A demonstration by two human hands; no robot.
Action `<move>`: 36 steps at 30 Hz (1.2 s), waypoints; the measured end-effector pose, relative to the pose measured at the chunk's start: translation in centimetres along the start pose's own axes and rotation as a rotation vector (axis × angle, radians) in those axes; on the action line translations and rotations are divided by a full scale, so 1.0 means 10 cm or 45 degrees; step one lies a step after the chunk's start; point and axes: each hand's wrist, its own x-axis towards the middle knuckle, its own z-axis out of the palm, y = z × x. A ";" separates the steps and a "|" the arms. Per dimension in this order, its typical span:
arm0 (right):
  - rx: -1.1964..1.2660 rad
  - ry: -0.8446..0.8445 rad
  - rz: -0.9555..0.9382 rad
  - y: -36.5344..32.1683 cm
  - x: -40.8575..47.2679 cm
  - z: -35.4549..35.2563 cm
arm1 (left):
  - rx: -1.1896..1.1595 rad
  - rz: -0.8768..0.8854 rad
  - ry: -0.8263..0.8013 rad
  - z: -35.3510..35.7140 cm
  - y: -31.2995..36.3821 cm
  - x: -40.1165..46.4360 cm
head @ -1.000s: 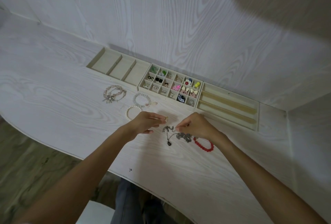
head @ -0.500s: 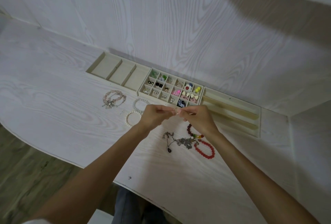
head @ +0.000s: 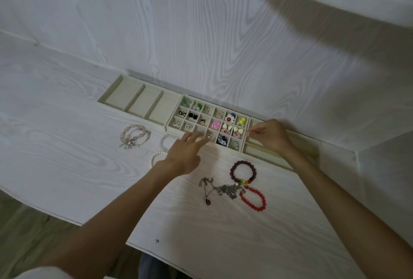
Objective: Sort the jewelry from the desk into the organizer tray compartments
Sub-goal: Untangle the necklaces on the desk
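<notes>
Many small earrings fill the little boxes of the tray (head: 245, 117) by the wall, bracelets (head: 243, 171) lie on the worktop (head: 67, 144), the left hand (head: 186, 153) is spread open, and the right hand (head: 270, 134) pinches something tiny.

White wood-grain desk (head: 67, 158) with organizer tray (head: 169, 127), beaded bracelets (head: 243, 171), tangled silver necklace (head: 223, 189).
</notes>
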 end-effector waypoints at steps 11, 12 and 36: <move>-0.510 -0.305 -0.049 -0.03 0.18 0.30 | 0.146 0.006 -0.123 0.02 -0.04 0.06; -0.534 -0.317 -0.041 -0.04 0.19 0.30 | 0.144 0.007 -0.124 0.02 -0.05 0.06; -0.992 -0.640 -0.265 -0.19 0.22 -0.15 | -0.370 -0.080 -0.313 -0.05 0.54 0.32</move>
